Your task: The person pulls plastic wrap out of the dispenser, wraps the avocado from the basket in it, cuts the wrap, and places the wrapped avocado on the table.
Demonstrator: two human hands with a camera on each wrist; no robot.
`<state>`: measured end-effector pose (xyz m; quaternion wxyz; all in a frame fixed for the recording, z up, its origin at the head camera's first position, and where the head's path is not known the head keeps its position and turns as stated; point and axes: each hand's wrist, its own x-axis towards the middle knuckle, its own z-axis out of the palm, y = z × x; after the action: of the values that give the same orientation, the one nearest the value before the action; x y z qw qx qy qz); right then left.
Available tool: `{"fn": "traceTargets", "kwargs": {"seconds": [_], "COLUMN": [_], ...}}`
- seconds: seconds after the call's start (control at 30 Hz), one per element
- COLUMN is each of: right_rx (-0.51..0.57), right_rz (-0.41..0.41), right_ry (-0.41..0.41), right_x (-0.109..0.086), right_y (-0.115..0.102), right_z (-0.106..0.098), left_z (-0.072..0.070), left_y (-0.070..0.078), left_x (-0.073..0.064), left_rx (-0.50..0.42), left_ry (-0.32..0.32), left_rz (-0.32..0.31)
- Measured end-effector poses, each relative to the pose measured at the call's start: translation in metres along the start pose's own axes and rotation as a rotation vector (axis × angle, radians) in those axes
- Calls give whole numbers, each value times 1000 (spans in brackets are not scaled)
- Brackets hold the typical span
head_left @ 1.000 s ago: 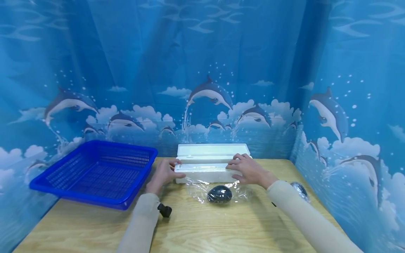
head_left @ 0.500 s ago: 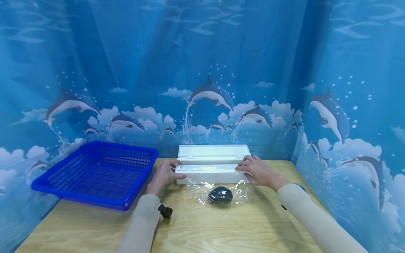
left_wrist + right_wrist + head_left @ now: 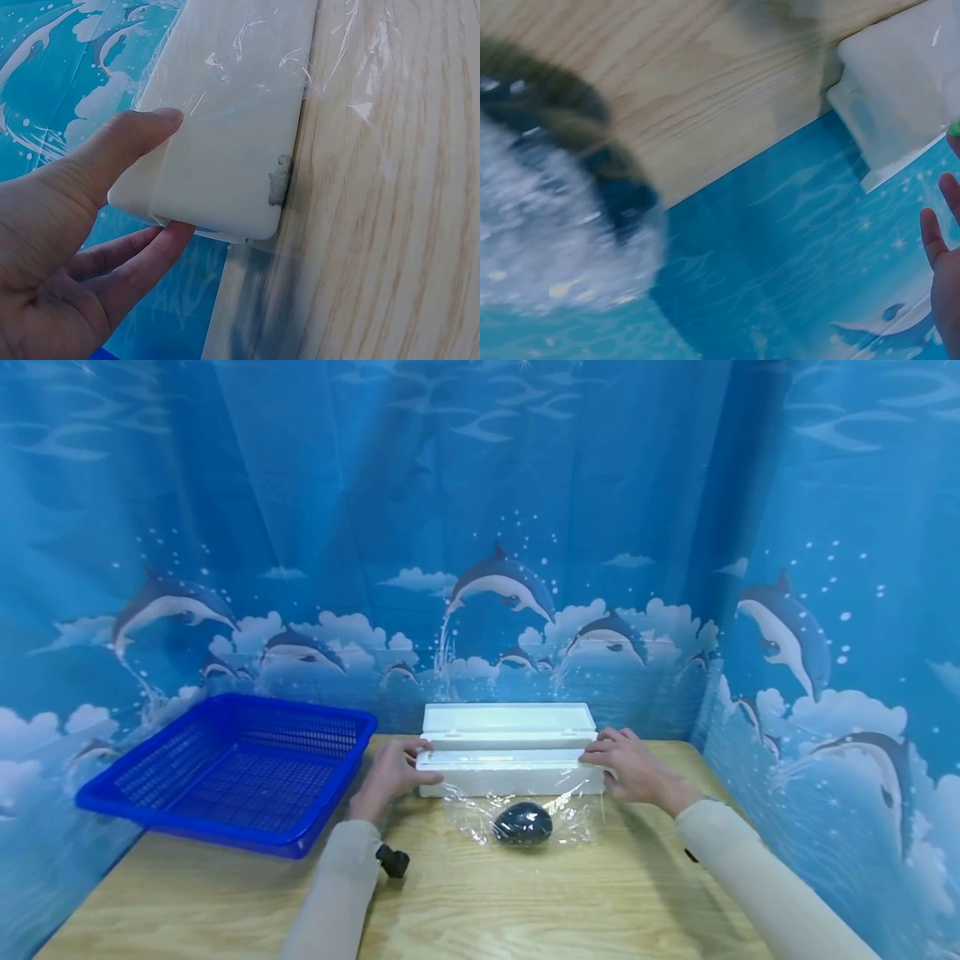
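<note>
A long white cling film dispenser box (image 3: 487,781) lies across the table with its lid (image 3: 510,718) raised at the back. My left hand (image 3: 384,781) grips its left end; in the left wrist view the thumb presses the front and the fingers are at the opposite side. At the box's right end, my right hand (image 3: 636,770) pinches the slide cutter on the edge, of which a bit of green (image 3: 954,129) shows at a fingertip. Clear film (image 3: 570,814) hangs from the front and covers a dark, egg-shaped thing like an avocado (image 3: 522,823).
A blue plastic basket (image 3: 292,839) stands left of the box. A dark thing in silvery foil (image 3: 562,217) lies right of the box, blurred close up in the right wrist view. Blue dolphin-printed curtains (image 3: 480,527) border the wooden table (image 3: 480,910) behind and at the sides.
My right hand has slid rightward along the box's edge, from before its right end to the end itself. The left hand, box and dark thing stay about where they were.
</note>
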<state>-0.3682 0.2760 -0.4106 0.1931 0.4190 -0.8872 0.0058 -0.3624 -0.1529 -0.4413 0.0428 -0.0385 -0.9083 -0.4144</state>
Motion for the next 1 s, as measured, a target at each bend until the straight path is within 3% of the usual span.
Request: {"fn": "traceTargets", "kwargs": {"seconds": [0.33, 1.0], "right_rx": [23, 35], "right_rz": [26, 49], "right_ry": [35, 25], "right_x": [-15, -17], "right_y": [12, 16], "right_z": [0, -2], "left_z": [1, 1], "left_y": [1, 2], "left_x": [0, -2], "left_rx": [-14, -7], "left_ry": [-6, 2], "left_rz": [-5, -11]}}
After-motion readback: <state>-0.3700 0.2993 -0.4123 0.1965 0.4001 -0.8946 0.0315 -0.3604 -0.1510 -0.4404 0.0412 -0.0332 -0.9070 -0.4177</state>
